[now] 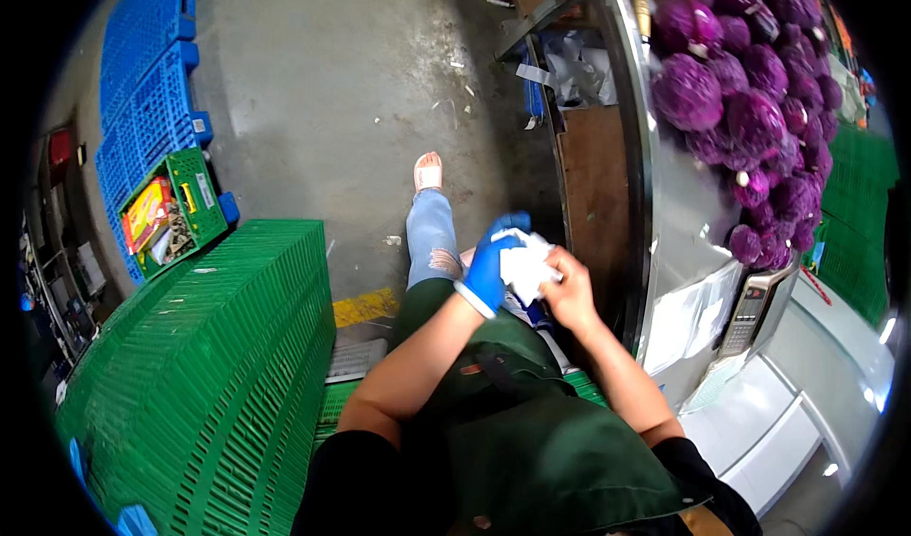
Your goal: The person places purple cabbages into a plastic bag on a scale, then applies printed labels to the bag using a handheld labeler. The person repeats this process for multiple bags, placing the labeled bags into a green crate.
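In front of my lap, both my hands meet at a crumpled white tissue or thin cloth (528,267); which of the two it is I cannot make out. A blue glove with a white cuff covers my left hand (488,268), whose fingers curl round the left side of the white bundle. Bare, my right hand (569,292) pinches its right edge between thumb and fingers. Under the hands are my jeans (432,237) and the dark green apron (531,451). Part of the bundle is hidden by the fingers.
Red cabbages (754,119) are piled on the metal table (688,199) at right, near a scale with a keypad (743,316). Stacked green crates (223,318) stand at left; beyond them, a small green crate (201,194) and blue pallets (142,95).
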A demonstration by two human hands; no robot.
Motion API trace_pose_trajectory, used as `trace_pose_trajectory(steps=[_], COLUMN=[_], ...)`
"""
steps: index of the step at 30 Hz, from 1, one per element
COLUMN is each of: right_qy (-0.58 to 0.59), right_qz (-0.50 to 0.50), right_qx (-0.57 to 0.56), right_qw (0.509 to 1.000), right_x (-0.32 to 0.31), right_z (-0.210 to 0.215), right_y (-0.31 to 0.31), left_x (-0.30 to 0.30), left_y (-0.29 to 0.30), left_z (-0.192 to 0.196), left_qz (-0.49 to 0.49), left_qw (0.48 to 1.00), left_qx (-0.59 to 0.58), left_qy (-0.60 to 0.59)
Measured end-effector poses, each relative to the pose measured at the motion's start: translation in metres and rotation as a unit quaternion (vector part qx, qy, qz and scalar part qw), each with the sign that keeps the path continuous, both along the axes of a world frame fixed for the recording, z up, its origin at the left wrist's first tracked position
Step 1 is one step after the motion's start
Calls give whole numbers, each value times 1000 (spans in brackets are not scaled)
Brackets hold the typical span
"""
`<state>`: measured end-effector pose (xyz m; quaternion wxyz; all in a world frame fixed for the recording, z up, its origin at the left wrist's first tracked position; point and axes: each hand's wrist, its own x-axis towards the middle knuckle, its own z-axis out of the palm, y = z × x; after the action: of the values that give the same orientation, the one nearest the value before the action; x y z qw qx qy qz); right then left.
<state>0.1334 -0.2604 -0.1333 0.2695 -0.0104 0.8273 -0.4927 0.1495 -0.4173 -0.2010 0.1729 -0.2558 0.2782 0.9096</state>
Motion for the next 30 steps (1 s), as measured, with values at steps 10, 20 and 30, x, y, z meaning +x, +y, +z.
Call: trace_pose_trajectory(steps=[10, 20, 30], right_qy=[-80, -83, 46], right_qz=[-549, 230, 635], right_qx=[-228, 34, -3], right_qw=[800, 969, 771], right_x=[-283, -209, -182], right_z=[-237, -174, -30], right_y=[122, -92, -270], left_x=[-34, 19, 134], left_y=[-189, -230, -298], left_z=[-36, -32, 189], left_qz=[124, 202, 346], left_qw=[955, 903, 720], left_qx=[-50, -164, -555], left_qy=[-266, -341, -234])
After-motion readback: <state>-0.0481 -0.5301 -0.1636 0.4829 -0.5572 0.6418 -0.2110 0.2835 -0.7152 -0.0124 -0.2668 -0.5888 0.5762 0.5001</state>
